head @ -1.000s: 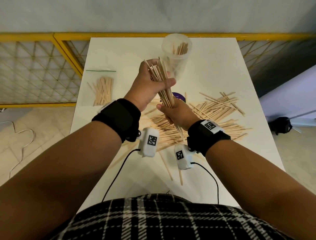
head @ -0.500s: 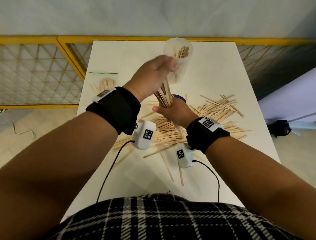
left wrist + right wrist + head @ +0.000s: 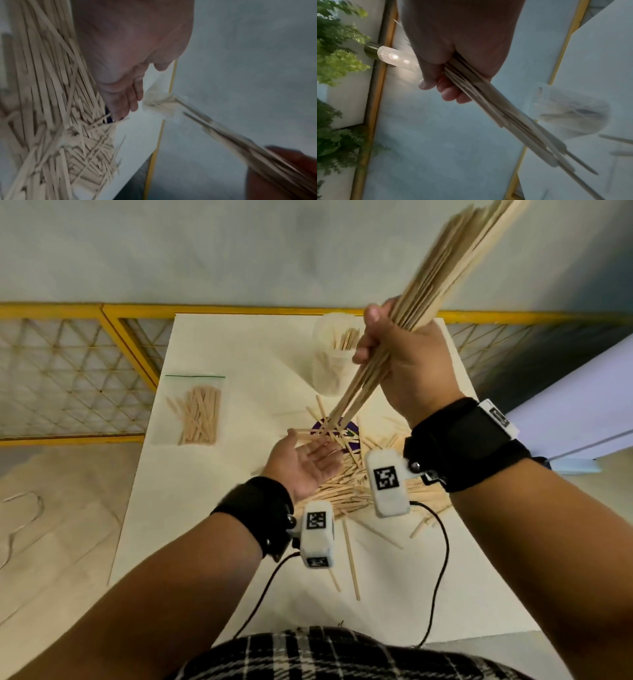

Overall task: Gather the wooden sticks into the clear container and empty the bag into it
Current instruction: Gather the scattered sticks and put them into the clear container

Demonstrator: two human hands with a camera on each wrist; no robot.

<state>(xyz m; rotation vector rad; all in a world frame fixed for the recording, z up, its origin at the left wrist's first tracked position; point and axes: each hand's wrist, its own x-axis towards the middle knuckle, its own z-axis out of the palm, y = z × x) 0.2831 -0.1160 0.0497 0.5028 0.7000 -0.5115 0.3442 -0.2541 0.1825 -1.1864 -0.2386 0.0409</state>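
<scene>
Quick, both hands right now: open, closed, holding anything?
Left hand: open, palm up, holding nothing.
Right hand: closed around a bundle of wooden sticks.

Bundle [image 3: 455, 268] top — cut off, blurred

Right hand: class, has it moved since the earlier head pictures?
Yes. The right hand, gripping the stick bundle, has risen from the stick pile to beside the clear container.
</scene>
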